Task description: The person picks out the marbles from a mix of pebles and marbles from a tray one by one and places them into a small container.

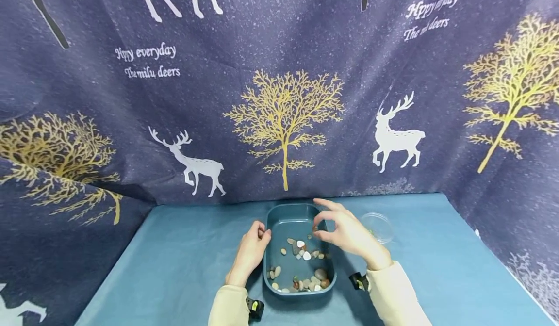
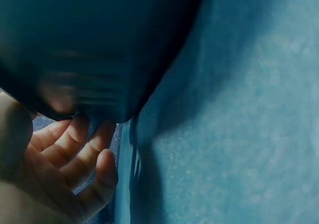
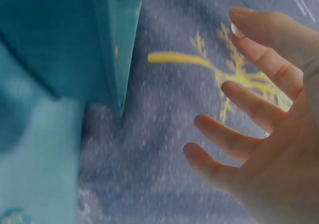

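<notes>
A dark teal rectangular basin (image 1: 281,226) lies lengthwise on the table. Pebbles in white, grey, tan and reddish brown are scattered over its floor, with one cluster of pebbles (image 1: 307,255) near the middle and more along the near end. My left hand (image 1: 252,247) holds the basin's left rim; in the left wrist view its fingers (image 2: 82,157) bend up against the basin's edge. Over the right rim, my right hand (image 1: 349,231) pinches a small pebble (image 3: 238,31) between thumb and index finger, while the other fingers spread apart.
To the right of the basin stands a clear round dish (image 1: 380,226) with something greenish at its left side. A teal cloth (image 1: 183,268) covers the table. Behind it hangs a dark blue curtain (image 1: 305,40) printed with deer and golden trees.
</notes>
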Tool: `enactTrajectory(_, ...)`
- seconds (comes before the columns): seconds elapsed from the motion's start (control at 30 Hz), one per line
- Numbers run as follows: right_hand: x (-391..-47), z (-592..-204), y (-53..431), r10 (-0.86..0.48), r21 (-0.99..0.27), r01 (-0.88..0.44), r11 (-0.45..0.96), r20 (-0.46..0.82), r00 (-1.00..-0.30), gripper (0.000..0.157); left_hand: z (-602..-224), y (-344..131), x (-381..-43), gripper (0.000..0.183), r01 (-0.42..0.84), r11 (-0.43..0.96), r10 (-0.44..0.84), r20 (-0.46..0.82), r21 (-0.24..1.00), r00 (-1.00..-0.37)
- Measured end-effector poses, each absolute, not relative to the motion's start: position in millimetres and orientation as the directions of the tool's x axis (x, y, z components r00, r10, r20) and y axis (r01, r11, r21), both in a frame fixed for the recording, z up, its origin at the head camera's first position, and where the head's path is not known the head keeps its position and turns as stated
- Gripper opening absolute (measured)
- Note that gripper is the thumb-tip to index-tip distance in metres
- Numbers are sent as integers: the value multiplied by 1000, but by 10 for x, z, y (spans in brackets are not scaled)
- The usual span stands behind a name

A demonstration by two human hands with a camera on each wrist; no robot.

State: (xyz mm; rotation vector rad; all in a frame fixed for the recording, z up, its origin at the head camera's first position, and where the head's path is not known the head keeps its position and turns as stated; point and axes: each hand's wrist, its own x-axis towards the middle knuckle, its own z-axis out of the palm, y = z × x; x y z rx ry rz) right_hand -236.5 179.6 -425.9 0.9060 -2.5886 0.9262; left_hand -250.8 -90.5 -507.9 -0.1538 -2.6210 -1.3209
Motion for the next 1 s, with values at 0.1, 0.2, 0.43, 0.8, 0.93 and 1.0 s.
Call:
enactTrajectory(0.1,-2399,-4291,1934,-436,-483,-625,613,453,-778,23,-5097,-887,-2497,11,178,592,1,220,786,-976)
enactTrajectory(0.2,-2437,-4301,2052,-411,-487,-617,618,469,-781,23,-5092,-890,-2499,11,174,587,2,214,791,-977)
enactTrajectory(0.43,-2523,-4278,2322,-350,-537,-539,649,419,-838,19,-5090,-916,-2528,11,194,586,26,221,787,-975)
enactTrajectory(0.8,-2497,-4374,2756,-260,-581,-441,684,371,-892,14,-5155,-917,-2501,11,195,577,39,212,793,-977)
enactTrajectory(0.93,-2524,-4402,2840,-248,-582,-420,696,354,-902,14,-5144,-914,-2514,11,190,578,31,212,793,-977)
enactTrajectory(1.0,-2533,-4414,2872,-243,-589,-402,702,332,-911,14,-5135,-912,-2518,12,184,578,30,204,795,-979)
